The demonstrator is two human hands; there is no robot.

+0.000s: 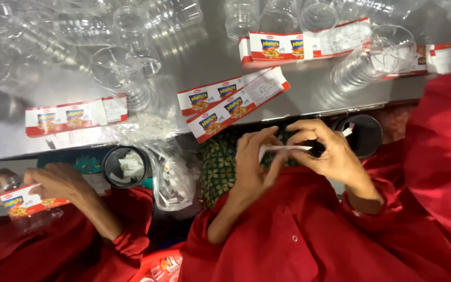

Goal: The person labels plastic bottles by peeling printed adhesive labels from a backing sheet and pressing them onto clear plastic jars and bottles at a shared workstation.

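Two hands are seen low in the view, over a red-clad lap: the left hand (254, 162) and the right hand (325, 151) are closed from either side on a thin white paper strip (284, 149), which is pinched between fingertips and stretched level between them, just below the desk's front edge. A metallic grey desk (184, 68) is spread across the upper part of the view, strewn with clear plastic jars (123, 73) and loose red-and-white labels (233, 102). Two dark round cups are set at the desk's edge, the left cup (126, 166) filled with white paper scraps. At lower left, a co-worker's hand (61, 180) is laid on a labelled jar (19, 203). The strip is seen as narrow, plain white and flat
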